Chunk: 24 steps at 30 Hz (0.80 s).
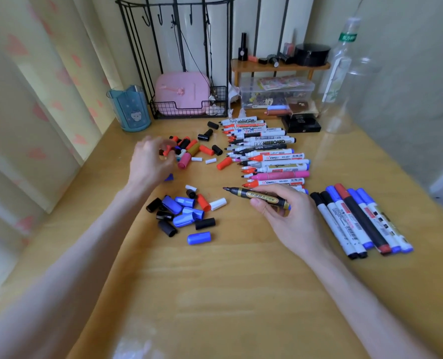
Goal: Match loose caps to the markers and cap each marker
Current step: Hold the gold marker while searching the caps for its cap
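Marker [251, 195], black with gold band, uncapped, pinched by right hand [287, 218], left hand [150, 161] blurred, grip unclear.

Six capped markers [361, 221] lie by the right edge of the table [241, 294]. One uncapped black marker [256, 196] is held. The near heap of loose caps [182, 220] counts thirteen: five blue, five black, two white, one red. The overlapping marker row [269, 156] cannot be counted exactly.
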{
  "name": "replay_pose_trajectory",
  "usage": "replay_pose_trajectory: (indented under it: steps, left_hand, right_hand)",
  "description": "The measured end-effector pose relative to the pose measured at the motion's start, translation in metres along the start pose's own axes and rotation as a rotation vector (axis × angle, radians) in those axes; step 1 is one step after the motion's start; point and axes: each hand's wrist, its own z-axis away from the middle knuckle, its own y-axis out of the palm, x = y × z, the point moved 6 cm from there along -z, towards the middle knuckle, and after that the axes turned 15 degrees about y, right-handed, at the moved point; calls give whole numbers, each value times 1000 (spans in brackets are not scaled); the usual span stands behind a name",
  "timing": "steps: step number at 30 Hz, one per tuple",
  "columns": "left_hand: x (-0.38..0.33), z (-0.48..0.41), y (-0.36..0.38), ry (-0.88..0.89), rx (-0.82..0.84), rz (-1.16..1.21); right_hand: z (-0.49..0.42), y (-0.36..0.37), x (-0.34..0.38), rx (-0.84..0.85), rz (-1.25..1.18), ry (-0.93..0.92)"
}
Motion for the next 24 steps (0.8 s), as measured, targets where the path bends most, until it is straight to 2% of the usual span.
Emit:
replay_pose_trajectory:
  steps: [3, 8, 14, 18, 24]
  left_hand:
    - [12, -26, 16, -75, 103, -74]
    - [14, -43, 34, -69, 270, -274]
    - [18, -45, 38, -89, 309, -264]
    - [17, -45, 31, -80, 255, -281]
    - [20, -45, 25, 6, 261, -248]
  right_hand:
    - [-1, 0, -2, 1, 9, 5]
    - [-1, 3, -3, 4, 15, 13]
    - [0, 4, -1, 6, 21, 12]
    - [0, 3, -1, 4, -1, 17]
    - [0, 2, 2, 5, -24, 42]
